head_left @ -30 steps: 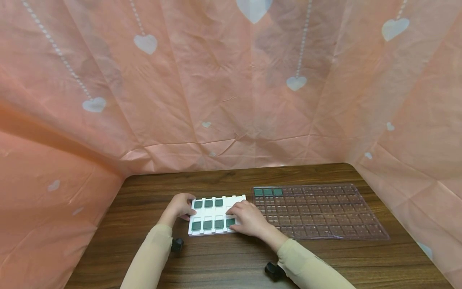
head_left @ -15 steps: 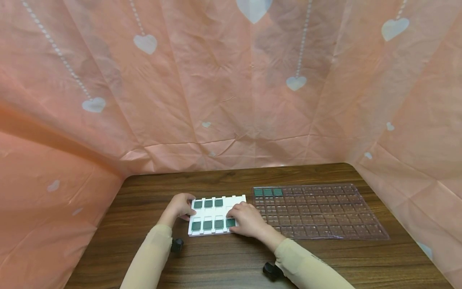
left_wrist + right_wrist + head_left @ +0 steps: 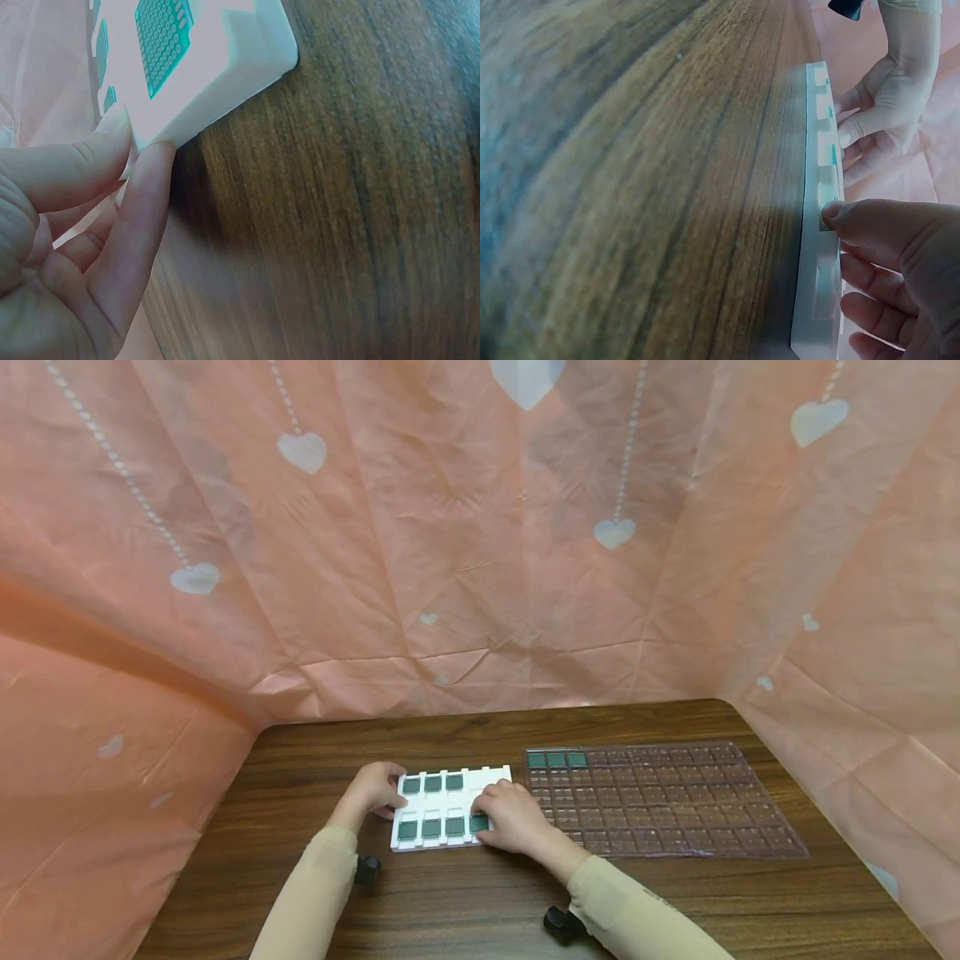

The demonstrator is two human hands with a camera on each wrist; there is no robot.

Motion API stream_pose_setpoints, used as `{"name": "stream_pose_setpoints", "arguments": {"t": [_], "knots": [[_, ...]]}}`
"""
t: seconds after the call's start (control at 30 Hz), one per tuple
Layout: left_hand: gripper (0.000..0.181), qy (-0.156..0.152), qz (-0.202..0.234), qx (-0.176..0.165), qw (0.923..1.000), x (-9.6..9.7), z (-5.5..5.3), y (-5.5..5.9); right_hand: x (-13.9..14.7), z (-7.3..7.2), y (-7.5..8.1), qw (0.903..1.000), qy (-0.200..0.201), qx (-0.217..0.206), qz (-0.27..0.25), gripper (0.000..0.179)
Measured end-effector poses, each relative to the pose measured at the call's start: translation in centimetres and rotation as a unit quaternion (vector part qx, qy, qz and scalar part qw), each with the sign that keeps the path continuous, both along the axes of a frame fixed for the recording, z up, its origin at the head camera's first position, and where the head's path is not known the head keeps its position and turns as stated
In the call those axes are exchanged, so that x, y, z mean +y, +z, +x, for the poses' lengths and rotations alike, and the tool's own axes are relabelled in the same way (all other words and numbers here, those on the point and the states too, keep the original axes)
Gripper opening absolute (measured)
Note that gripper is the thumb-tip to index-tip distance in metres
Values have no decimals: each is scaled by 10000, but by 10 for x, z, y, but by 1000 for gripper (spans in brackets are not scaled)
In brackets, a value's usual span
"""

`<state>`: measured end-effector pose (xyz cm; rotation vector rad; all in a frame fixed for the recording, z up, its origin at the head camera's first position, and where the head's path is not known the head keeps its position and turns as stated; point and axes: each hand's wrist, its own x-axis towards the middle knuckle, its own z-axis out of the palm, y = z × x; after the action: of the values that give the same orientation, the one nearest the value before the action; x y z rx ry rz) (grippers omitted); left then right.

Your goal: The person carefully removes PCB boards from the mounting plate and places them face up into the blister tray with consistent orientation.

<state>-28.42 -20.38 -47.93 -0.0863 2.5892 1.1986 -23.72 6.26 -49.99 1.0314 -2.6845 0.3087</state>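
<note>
While the left hand [image 3: 375, 789] pinches the left end of the white tray [image 3: 433, 802], left of the table's [image 3: 450, 902] middle, the right hand [image 3: 513, 817] pinches the near row's fourth green board [image 3: 478, 822]. Toward the table's right edge, a clear compartmented tray [image 3: 675, 795] carries three green squares [image 3: 557, 760] at its far left corner.

Boards [image 3: 432, 783] in the holder [image 3: 430, 802] on the table [image 3: 450, 902], left of a tray [image 3: 675, 797] with three more, curtain [image 3: 480, 568] behind
</note>
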Motion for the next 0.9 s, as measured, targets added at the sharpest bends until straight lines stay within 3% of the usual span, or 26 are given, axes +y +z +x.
{"name": "stream_pose_setpoints", "arguments": {"t": [0.9], "knots": [[59, 8, -36, -9, 10000, 0, 1, 1, 1, -2, 0, 9997, 157, -67, -196, 26]]}}
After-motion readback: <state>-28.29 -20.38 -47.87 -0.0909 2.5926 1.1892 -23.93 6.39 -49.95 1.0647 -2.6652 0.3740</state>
